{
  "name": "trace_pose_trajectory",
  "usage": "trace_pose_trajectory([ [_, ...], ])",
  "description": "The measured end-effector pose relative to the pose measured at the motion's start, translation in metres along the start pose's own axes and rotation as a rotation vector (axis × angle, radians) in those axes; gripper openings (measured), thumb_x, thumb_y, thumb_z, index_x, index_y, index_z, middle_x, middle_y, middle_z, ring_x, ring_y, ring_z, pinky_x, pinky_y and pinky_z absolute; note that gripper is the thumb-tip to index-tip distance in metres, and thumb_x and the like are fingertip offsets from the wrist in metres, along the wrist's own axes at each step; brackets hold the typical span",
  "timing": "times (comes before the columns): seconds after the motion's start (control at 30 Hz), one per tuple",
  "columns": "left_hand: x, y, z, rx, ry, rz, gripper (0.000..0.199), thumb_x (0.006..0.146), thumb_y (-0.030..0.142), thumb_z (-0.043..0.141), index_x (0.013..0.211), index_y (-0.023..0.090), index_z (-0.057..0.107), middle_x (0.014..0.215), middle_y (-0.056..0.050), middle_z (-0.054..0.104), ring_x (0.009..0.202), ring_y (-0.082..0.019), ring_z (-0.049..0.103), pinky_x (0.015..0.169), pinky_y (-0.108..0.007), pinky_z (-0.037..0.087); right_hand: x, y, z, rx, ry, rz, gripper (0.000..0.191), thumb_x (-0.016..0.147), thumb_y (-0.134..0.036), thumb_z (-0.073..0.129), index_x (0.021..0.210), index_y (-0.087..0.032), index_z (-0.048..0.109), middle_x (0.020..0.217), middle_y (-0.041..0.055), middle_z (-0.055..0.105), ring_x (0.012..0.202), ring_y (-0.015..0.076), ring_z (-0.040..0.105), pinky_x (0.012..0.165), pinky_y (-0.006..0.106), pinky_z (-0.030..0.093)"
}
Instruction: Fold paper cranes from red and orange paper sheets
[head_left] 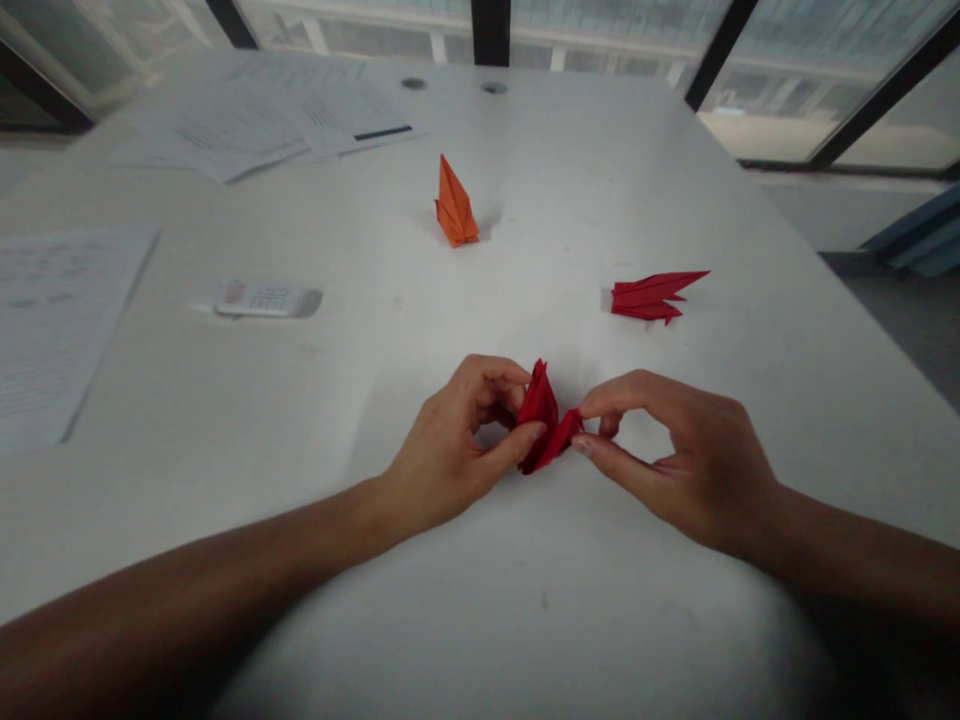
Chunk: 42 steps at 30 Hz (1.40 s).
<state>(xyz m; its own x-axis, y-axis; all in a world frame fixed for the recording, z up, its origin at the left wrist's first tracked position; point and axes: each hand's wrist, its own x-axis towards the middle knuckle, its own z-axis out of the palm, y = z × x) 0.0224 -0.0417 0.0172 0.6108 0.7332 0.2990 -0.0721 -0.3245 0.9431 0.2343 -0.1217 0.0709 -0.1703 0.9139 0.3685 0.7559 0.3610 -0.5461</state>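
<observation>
Between my two hands is a red origami crane (pixel 541 412), just over the white table (pixel 480 610). My left hand (pixel 469 430) pinches its folded body from the left, thumb in front and fingers behind. With thumb and forefinger, my right hand (pixel 679 450) grips the small folded tip on the crane's right side. Farther back on the right lies another red folded paper piece (pixel 649 297), its points spread to the right. An orange origami piece (pixel 454 208) stands near the middle of the table, one point upward.
A white packet-like object (pixel 262 299) lies left of my hands. Printed sheets (pixel 247 115) overlap at the back left, and another sheet (pixel 64 330) lies at the left edge. Two round fittings (pixel 493 88) sit near the far edge, before the windows.
</observation>
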Motion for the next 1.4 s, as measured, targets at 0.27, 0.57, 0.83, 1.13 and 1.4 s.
trace_pose_trajectory([
  [0.27, -0.003, -0.004, -0.001, 0.074, 0.010, 0.051, 0.033, 0.090, 0.013, 0.070, 0.116, 0.021, 0.051, 0.091, -0.001, 0.063, 0.080, -0.013, 0.068, 0.073, -0.028, 0.061, 0.001, 0.004, -0.003, -0.026, 0.005, -0.083, 0.013, 0.094, -0.010, 0.062, 0.092, -0.022, 0.066, 0.089, 0.0022, 0.077, 0.080, 0.0160, 0.073, 0.075, 0.027, 0.057],
  [0.57, -0.008, 0.001, -0.008, 0.621, 0.084, 0.444, 0.034, 0.086, 0.005, 0.068, 0.116, 0.022, 0.066, 0.104, -0.005, 0.059, 0.087, -0.014, 0.061, 0.072, -0.026, 0.058, 0.002, 0.016, -0.004, -0.082, 0.032, -0.157, 0.017, 0.094, -0.011, 0.060, 0.099, -0.026, 0.066, 0.097, 0.0023, 0.079, 0.087, 0.0202, 0.075, 0.080, 0.033, 0.060],
  [0.83, -0.009, 0.002, -0.002, 0.531, -0.020, 0.351, 0.031, 0.092, 0.014, 0.065, 0.122, 0.019, 0.066, 0.111, -0.009, 0.051, 0.092, -0.016, 0.059, 0.075, -0.030, 0.060, 0.000, 0.016, 0.002, 0.018, -0.032, -0.184, 0.017, 0.096, -0.011, 0.059, 0.100, -0.025, 0.066, 0.096, 0.0018, 0.078, 0.086, 0.0187, 0.076, 0.079, 0.032, 0.061],
  [1.13, -0.002, 0.010, -0.002, 0.514, 0.030, 0.419, 0.024, 0.088, 0.033, 0.078, 0.104, 0.018, 0.072, 0.099, -0.005, 0.053, 0.088, -0.014, 0.057, 0.074, -0.026, 0.058, -0.005, 0.016, 0.007, 0.114, -0.046, -0.269, 0.017, 0.095, -0.009, 0.063, 0.105, -0.023, 0.068, 0.103, 0.0051, 0.077, 0.095, 0.0181, 0.075, 0.085, 0.031, 0.062],
  [1.4, -0.002, 0.013, -0.001, 0.444, 0.003, 0.360, 0.020, 0.090, 0.034, 0.076, 0.103, 0.020, 0.072, 0.097, -0.004, 0.053, 0.083, -0.013, 0.056, 0.070, -0.024, 0.057, -0.005, 0.013, 0.006, 0.085, -0.060, -0.273, 0.020, 0.096, -0.011, 0.062, 0.106, -0.026, 0.070, 0.100, 0.0043, 0.077, 0.091, 0.0201, 0.075, 0.082, 0.034, 0.064],
])
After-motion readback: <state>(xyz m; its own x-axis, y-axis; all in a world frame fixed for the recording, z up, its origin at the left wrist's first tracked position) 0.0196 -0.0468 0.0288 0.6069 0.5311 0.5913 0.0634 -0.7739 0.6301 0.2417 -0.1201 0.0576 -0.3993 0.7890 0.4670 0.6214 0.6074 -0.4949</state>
